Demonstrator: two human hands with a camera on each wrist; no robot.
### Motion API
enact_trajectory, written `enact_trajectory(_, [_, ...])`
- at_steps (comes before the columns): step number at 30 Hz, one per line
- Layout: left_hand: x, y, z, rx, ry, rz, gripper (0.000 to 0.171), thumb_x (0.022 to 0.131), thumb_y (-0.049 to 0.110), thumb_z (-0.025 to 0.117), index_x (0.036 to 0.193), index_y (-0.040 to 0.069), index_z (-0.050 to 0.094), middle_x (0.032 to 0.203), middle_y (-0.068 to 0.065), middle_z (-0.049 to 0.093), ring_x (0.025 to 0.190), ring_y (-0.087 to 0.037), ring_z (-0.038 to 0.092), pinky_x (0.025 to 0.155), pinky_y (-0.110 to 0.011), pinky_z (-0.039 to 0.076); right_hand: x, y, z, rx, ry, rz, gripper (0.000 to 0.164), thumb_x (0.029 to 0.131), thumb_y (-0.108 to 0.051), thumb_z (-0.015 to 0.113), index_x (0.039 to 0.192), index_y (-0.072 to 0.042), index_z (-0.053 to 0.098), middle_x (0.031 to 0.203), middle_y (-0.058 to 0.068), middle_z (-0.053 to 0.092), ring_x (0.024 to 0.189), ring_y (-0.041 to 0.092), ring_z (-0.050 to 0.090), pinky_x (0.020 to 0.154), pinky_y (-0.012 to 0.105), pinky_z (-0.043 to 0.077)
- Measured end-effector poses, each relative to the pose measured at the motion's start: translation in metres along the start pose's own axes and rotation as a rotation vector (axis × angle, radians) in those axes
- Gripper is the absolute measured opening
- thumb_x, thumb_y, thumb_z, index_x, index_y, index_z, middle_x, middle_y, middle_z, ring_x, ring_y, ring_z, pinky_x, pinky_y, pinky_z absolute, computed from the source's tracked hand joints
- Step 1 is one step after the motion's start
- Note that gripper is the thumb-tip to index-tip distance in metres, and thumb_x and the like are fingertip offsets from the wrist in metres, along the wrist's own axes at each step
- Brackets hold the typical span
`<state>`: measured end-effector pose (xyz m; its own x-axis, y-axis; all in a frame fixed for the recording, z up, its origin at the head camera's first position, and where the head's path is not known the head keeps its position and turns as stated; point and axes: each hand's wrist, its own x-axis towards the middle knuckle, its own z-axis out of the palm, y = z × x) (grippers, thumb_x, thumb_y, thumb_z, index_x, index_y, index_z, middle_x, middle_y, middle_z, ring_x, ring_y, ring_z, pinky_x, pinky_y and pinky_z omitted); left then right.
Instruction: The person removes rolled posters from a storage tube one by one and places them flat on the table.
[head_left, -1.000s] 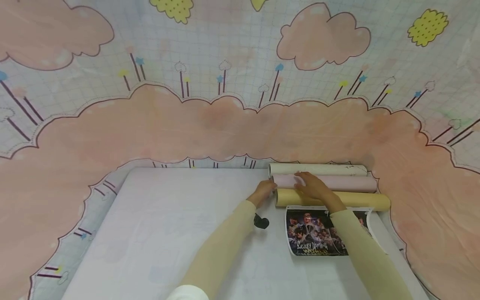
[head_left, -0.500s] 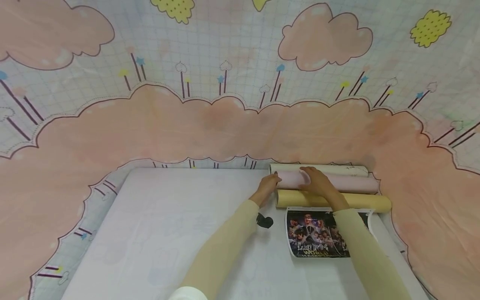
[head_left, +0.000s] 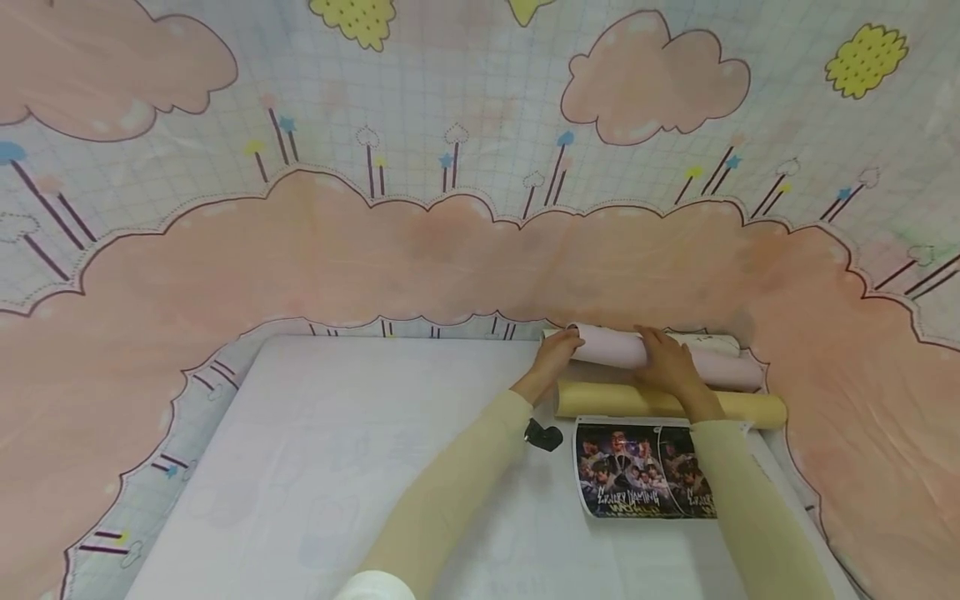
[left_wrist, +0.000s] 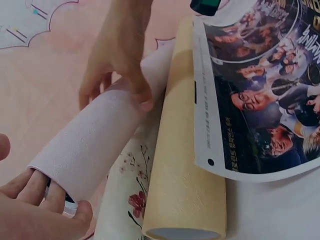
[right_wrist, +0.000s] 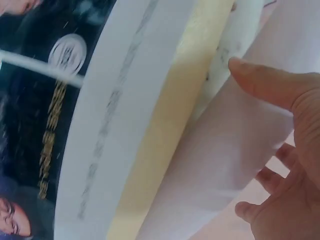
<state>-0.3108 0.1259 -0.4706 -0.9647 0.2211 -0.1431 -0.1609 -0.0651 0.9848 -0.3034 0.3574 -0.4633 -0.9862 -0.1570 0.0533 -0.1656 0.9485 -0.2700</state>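
A pale pink wallpaper-like roll [head_left: 611,347] lies slantwise at the back right, its left end raised. My left hand [head_left: 553,362] grips that end, several fingers inside the tube and the thumb outside, as the left wrist view shows. Farther along, my right hand [head_left: 675,367] holds the same roll, thumb on the near side and fingers over the far side. Partly hidden behind it is a white roll [left_wrist: 127,190] with a red blossom print. In front, untouched, lies a yellow roll [head_left: 600,400].
A glossy dark poster [head_left: 630,467] with figures and lettering lies before the yellow roll, partly covered by the right sleeve. White covering spreads over the table [head_left: 360,433]. A cloud-patterned cloth [head_left: 420,258] rises behind the table's back edge. A small black piece [head_left: 546,435] shows by the left wrist.
The pink roll's left end has come up and back, away from the yellow roll, and now overlaps the white one. Both hands have moved right and slightly back with it.
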Motion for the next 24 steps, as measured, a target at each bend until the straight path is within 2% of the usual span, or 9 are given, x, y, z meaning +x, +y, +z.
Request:
enact_trajectory(1, [-0.007,0.006,0.001,-0.01,-0.003,-0.021,0.046,0.095,0.029,0.058,0.139,0.016,0.056,0.15,-0.003,0.049,0.14,-0.023,0.044,0.117,-0.04,0.033,-0.001,0.003,0.0,-0.008,-0.003,0.003,0.087,0.08,-0.019,0.075,0.152,-0.004,0.028,0.152,0.029,0.032,0.134,0.056,0.033,0.105,0.08,0.015])
enact_trajectory(5, [-0.012,0.009,0.001,-0.051,-0.003,-0.033,0.046,0.096,0.027,0.057,0.14,0.014,0.055,0.152,-0.005,0.046,0.14,-0.025,0.043,0.118,-0.041,0.032,-0.004,0.01,0.002,-0.054,-0.004,-0.002,0.081,0.082,-0.019,0.074,0.15,-0.004,0.032,0.15,0.028,0.037,0.133,0.052,0.037,0.106,0.079,0.016])
enact_trajectory(12, [-0.014,0.006,-0.001,-0.009,-0.023,-0.018,0.04,0.097,0.026,0.056,0.134,0.012,0.059,0.146,-0.007,0.053,0.133,-0.026,0.051,0.115,-0.042,0.036,-0.011,0.008,-0.003,-0.15,0.019,-0.045,0.074,0.082,-0.015,0.077,0.144,-0.003,0.04,0.144,0.028,0.046,0.128,0.049,0.045,0.106,0.077,0.018])
enact_trajectory(15, [-0.016,0.006,-0.004,0.017,-0.053,-0.017,0.039,0.098,0.026,0.055,0.134,0.012,0.059,0.144,-0.008,0.055,0.13,-0.027,0.052,0.114,-0.044,0.036,-0.013,0.007,-0.005,-0.174,0.024,-0.052,0.072,0.082,-0.014,0.077,0.144,-0.004,0.041,0.144,0.027,0.048,0.128,0.048,0.047,0.106,0.077,0.019])
enact_trajectory(19, [-0.022,0.009,-0.01,0.071,-0.093,-0.007,0.04,0.099,0.027,0.054,0.136,0.012,0.057,0.145,-0.009,0.054,0.132,-0.027,0.051,0.115,-0.045,0.035,-0.015,0.004,-0.008,-0.203,0.027,-0.061,0.074,0.083,-0.015,0.077,0.145,-0.005,0.04,0.144,0.026,0.048,0.128,0.047,0.048,0.107,0.077,0.018])
enact_trajectory(24, [-0.032,0.013,-0.021,0.229,-0.123,0.039,0.041,0.099,0.03,0.052,0.137,0.013,0.056,0.145,-0.009,0.053,0.133,-0.027,0.05,0.111,-0.045,0.039,-0.019,-0.002,-0.014,-0.247,0.072,-0.092,0.075,0.082,-0.015,0.079,0.146,-0.008,0.04,0.145,0.023,0.047,0.131,0.046,0.045,0.107,0.077,0.018])
